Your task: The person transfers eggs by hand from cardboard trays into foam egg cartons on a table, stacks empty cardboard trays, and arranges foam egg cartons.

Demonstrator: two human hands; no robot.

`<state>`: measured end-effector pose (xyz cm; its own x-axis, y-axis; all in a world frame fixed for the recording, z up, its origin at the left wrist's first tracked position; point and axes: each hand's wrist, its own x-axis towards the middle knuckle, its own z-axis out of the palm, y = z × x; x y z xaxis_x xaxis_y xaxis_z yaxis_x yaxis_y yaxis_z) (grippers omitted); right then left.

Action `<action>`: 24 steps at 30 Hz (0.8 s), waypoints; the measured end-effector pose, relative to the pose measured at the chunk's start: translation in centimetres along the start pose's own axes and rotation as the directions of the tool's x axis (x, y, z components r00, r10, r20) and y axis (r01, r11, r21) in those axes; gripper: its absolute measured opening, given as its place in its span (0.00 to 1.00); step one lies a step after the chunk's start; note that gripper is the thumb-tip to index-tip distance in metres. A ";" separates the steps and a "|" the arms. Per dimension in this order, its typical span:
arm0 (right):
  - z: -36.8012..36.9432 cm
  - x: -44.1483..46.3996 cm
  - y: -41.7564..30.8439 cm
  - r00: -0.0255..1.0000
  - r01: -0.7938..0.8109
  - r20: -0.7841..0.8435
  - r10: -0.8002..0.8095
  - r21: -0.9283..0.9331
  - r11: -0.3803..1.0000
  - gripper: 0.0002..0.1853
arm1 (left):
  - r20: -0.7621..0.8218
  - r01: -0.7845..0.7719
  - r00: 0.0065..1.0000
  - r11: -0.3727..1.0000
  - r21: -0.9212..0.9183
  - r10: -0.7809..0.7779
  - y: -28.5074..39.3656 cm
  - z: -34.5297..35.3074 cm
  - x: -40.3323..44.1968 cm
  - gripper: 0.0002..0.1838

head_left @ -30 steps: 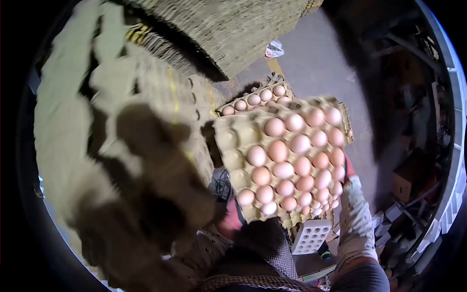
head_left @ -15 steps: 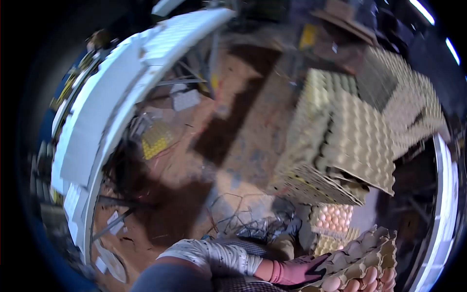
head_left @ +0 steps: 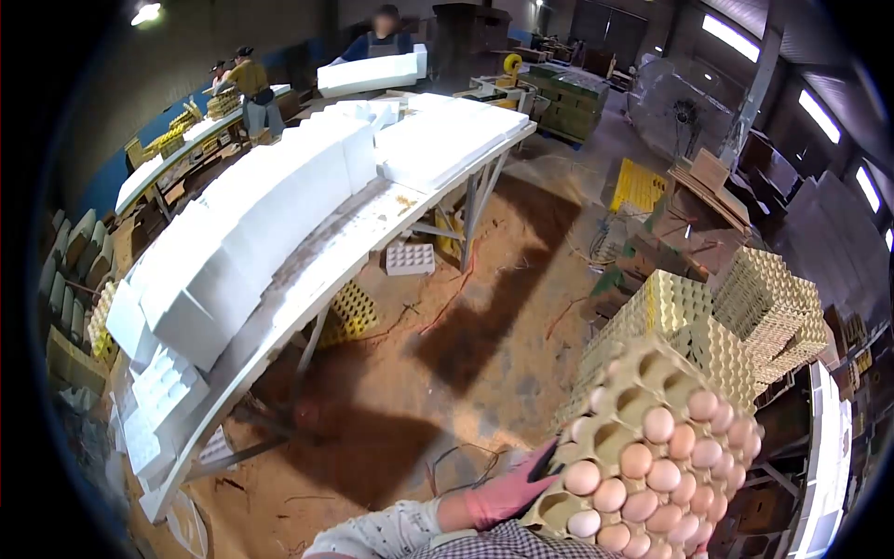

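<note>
My left hand [head_left: 510, 489], in a pink glove with dark fingertips, grips the left edge of a pulp egg tray [head_left: 603, 436]. Brown and pale eggs [head_left: 663, 475] fill much of this tray, while several cups at its upper left side hold none. The tray is tilted in front of my body, over a checked garment. Only a sliver of my right hand [head_left: 702, 544] shows, against the tray's lower right edge; its fingers are mostly hidden. Just beyond the tray stand stacks of pulp egg trays [head_left: 663, 303].
A long table [head_left: 349, 244] carrying white foam boxes [head_left: 270, 210] curves along the left. More tray stacks [head_left: 768, 303] rise at the right, near a white-topped table [head_left: 824, 447]. Wires lie on the brown floor [head_left: 484, 345]. A person [head_left: 380, 42] stands behind the foam boxes; others work far left.
My view has swung up and left, bringing in the far room and people. The egg tray has come up and tilted into fuller view, with my left hand still on its edge.
</note>
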<state>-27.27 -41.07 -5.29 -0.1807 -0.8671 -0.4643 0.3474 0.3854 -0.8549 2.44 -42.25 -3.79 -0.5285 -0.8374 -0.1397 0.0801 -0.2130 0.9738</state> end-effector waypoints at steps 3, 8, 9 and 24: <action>3.2 6.3 -1.9 0.998 -0.017 0.063 0.017 -0.002 1.000 0.25 | -0.139 -0.060 0.989 0.993 -0.101 0.045 -2.3 -5.5 2.9 0.41; 8.9 21.7 -5.4 0.986 -0.046 0.164 0.043 0.015 0.999 0.25 | -0.292 -0.093 0.956 0.971 -0.219 0.025 -0.9 -15.7 14.0 0.40; 10.0 25.2 -6.7 0.981 -0.047 0.190 0.043 0.016 0.999 0.25 | -0.313 -0.162 0.945 0.968 -0.189 0.097 -2.1 -18.8 17.5 0.39; 34.4 69.3 -24.5 0.826 -0.192 0.523 0.210 -0.089 0.977 0.25 | -0.647 -0.337 0.760 0.886 -0.317 0.058 11.8 -43.4 46.3 0.49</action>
<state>-16.64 -121.48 -8.54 0.4045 -0.8007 -0.4418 0.2926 0.5711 -0.7670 15.65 -105.37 -6.53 0.1497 -0.9747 -0.1661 0.5172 -0.0660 0.8533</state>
